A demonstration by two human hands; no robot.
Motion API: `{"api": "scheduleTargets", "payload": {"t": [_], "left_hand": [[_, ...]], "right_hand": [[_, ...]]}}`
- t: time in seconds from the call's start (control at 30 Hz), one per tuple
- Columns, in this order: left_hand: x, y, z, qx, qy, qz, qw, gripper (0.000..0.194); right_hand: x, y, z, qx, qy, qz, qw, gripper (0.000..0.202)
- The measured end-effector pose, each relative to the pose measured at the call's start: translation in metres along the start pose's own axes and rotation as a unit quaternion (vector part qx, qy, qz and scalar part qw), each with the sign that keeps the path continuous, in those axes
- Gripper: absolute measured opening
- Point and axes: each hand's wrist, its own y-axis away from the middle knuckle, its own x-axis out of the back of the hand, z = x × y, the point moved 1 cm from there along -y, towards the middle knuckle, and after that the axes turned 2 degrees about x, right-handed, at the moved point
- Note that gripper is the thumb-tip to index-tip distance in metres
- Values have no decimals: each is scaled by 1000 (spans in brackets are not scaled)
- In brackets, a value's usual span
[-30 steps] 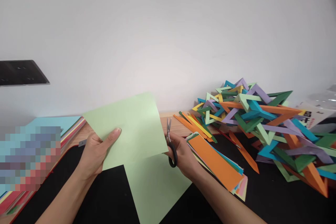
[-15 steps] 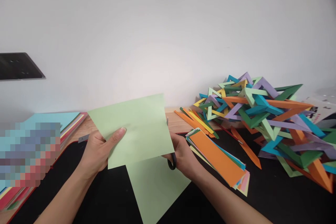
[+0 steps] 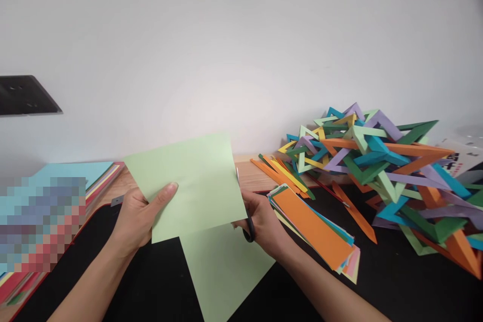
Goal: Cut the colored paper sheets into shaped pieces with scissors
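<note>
My left hand (image 3: 145, 214) grips a light green sheet of paper (image 3: 196, 181) near its left edge, thumb on top and the fingers hidden beneath. At the sheet's right edge, my right hand (image 3: 262, 216) is closed around a pair of scissors (image 3: 249, 231). A dark handle loop shows below the hand, and a thin sliver of blade stands beside the paper's edge; the rest is hidden by the sheet. Below the held sheet, a second light green piece of paper (image 3: 228, 266) lies over the black mat.
Folded paper stars (image 3: 377, 156) heap up at the right. Paper strips (image 3: 309, 226) lie stacked beside my right hand, with narrow folded strips (image 3: 283, 173) behind. A stack of coloured paper (image 3: 81, 168) stands at the left. A black mat (image 3: 151, 282) covers the wooden table; a wall rises behind.
The held sheet, both hands and the scissors have shifted slightly left. Both hands keep their hold.
</note>
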Motion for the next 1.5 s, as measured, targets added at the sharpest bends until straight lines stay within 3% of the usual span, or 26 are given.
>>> {"api": "scheduleTargets", "payload": {"t": [0.33, 0.73, 1.5], "left_hand": [[2, -1, -2, -21, 0, -16, 1000, 27], [5, 0, -2, 19, -6, -26, 999, 26], [5, -1, -6, 42, 8, -41, 998, 26]], "right_hand": [[-2, 1, -3, -31, -86, -19, 996, 31], [-2, 0, -3, -21, -71, -15, 997, 17], [-4, 1, -3, -10, -58, 5, 998, 15]]}}
